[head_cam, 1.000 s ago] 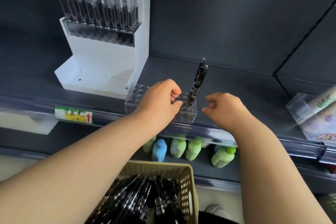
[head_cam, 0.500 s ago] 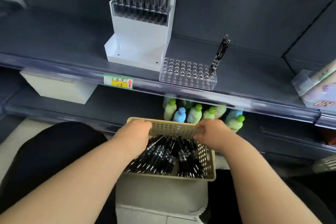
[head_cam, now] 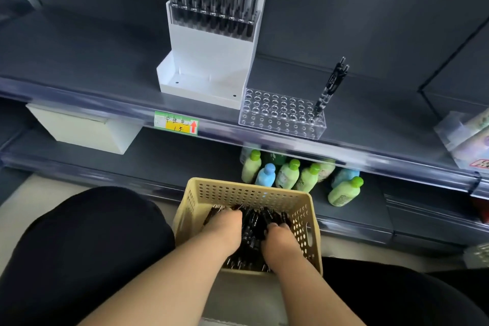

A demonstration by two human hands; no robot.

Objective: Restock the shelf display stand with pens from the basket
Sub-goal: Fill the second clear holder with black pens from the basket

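Both hands are sitting deeper than half a second ago, when they were hovering at the rim of the basket (head_cam: 246, 189); now they are digging among its contents. Above them the dark shelf (head_cam: 79, 61) is carrying a white display stand (head_cam: 211, 61) whose upper tier is already holding a full row of pens. Just beside its right foot a clear acrylic rack (head_cam: 280, 114) drilled with holes is standing almost bare, with what are looking like two black pens (head_cam: 332, 85) leaning in its far right corner. The basket, beige and perforated, is resting below the shelf in front of the person, holding a loose heap of black retractable pens (head_cam: 251, 225) lying mostly lengthwise. The left hand (head_cam: 225, 230) and right hand (head_cam: 280, 242) are lying a little apart, backs up, fingertips buried in the heap, so whether either is pinching a pen I cannot tell.

Each pen is likely weighing very little and is probably stiff, smooth plastic, so slipping and snagging by the clips are looking like bigger risks than breakage. Taking one by the middle of the barrel between thumb and two fingers is seeming best, leaving the tip end free for steering into a hole. Drawing it out along its own length should be keeping its neighbours from dragging up with it
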